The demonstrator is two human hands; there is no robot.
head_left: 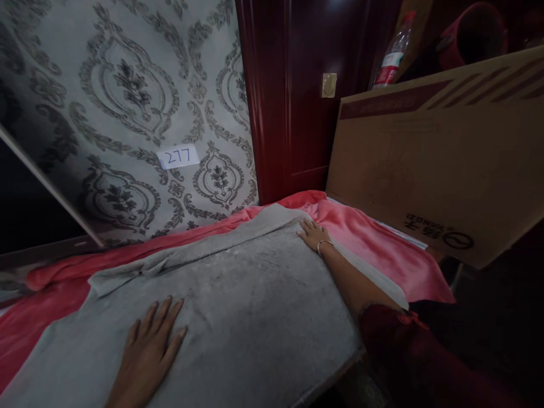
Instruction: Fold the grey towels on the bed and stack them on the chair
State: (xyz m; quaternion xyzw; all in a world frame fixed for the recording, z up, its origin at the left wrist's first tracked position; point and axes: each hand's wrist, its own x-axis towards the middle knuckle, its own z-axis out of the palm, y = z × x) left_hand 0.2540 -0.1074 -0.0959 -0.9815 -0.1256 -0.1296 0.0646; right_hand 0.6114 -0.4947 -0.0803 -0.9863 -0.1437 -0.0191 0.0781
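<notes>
Over the red and pink cloth (382,243) lies the grey cloth (250,300), largely flat, with a long fold near its far edge. Left hand (148,348): palm down on its near left part, fingers spread, grip unclosed. Right hand (313,233): flat by the fold at the far right, grip likewise relaxed; bracelet (325,243) at the wrist. A label (178,156) on the wall (136,90) reads 277. At right stands a carton (446,158).
</notes>
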